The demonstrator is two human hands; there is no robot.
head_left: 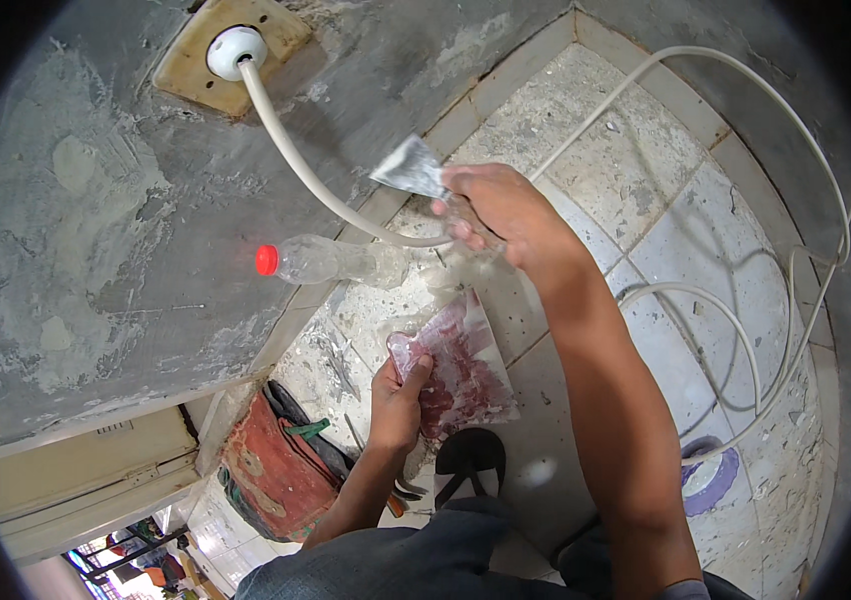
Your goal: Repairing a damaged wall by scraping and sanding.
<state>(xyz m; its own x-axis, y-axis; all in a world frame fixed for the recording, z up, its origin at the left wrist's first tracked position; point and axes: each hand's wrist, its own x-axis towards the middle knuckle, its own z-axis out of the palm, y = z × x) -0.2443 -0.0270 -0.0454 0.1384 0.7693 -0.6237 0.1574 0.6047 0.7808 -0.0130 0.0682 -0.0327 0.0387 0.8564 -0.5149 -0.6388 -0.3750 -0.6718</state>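
My right hand [506, 212] is closed around the handle of a putty knife [410, 168], held up close to the grey wall. Pale putty coats its wide blade, which points left toward the wall. Lower down, my left hand [399, 408] grips the edge of a flat, reddish board [468, 372] smeared with white putty, its thumb on top. Between the wall and the board lies a clear plastic bottle [321, 260] with a red cap. A thick white cable [291, 150] passes behind my right hand.
The cable leaves a yellowish wall plate [181, 70] and loops across the tiled floor [596, 180] at right. Near a purple-rimmed round object [714, 485] the tiles are dusty. A worn red bag [271, 470] with tools beside it sits lower left. My sandalled foot [471, 455] stands below the board.
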